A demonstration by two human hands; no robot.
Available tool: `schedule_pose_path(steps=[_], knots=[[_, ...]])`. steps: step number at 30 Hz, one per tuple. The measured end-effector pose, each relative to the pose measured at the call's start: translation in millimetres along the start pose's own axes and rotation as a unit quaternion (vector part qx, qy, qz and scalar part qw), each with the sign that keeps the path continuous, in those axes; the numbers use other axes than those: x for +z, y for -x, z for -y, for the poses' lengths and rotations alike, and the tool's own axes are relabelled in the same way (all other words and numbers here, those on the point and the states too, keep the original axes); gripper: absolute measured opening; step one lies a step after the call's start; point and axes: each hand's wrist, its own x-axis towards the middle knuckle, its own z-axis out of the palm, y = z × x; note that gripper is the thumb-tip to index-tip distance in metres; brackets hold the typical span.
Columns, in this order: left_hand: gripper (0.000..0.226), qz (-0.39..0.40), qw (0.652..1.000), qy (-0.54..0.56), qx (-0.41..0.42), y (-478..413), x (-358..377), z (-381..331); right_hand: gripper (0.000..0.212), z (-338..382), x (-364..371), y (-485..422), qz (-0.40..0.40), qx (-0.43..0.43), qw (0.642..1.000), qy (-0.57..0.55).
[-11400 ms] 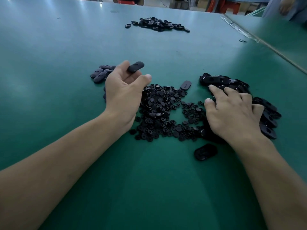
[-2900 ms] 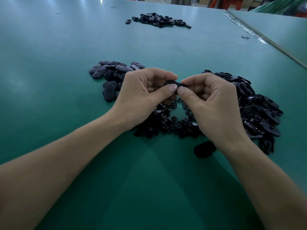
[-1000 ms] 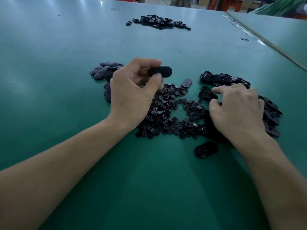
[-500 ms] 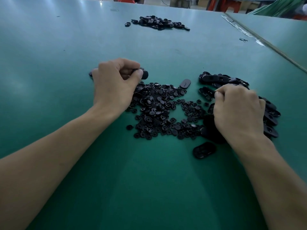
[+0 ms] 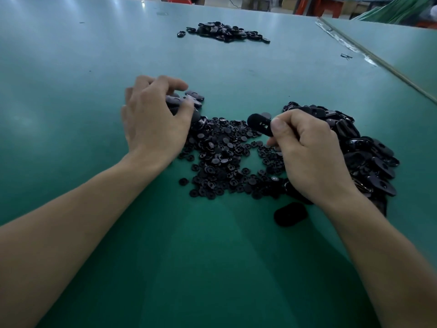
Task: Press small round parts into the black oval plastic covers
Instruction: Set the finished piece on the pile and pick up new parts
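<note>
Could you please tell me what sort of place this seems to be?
Probably a factory assembly bench. A wide green table carries loose heaps of identical parts: small round parts in the middle, black oval covers at the right, and another black heap at the far side.

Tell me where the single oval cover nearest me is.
Head view, right of centre: the lone oval cover lies on the green table, just nearer than the small round parts, by the right hand wrist.

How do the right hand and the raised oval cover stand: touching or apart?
Touching. The head view shows the right hand pinching the oval cover with its thumb.
</note>
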Motion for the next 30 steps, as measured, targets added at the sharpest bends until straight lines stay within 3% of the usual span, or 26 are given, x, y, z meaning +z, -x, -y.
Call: schedule_pose_path(steps=[5,8,14,18,22,25,30], knots=[[0.013,0.048,0.978,0.185,0.081,18.9,-1.8,-25.4,0.024,0.4,1.2,0.0,0.04,0.007,0.998,-0.05],[0.017,0.092,0.964,0.223,0.114,31.1,-0.6,-35.7,0.021,0.4,2.2,0.9,0.05,-0.001,0.996,-0.069],[0.008,0.153,0.941,0.29,0.081,38.7,4.0,-34.4,0.012,1.2,3.2,1.1,0.031,-0.008,0.992,-0.122],[0.015,0.188,0.912,0.361,0.053,39.9,5.2,-33.6,0.011,-0.8,2.8,0.1,0.011,-0.005,0.993,-0.119],[0.014,0.175,0.895,0.41,0.006,36.2,7.2,-32.0,0.018,-3.8,6.2,2.8,0.005,-0.022,0.999,0.026],[0.013,0.162,0.891,0.423,-0.012,34.2,8.2,-30.0,0.024,-4.0,9.4,6.4,0.059,-0.052,0.981,0.178],[0.012,0.152,0.893,0.424,-0.01,34.4,9.7,-30.6,0.021,2.0,12.7,9.5,0.075,-0.062,0.967,0.236]])
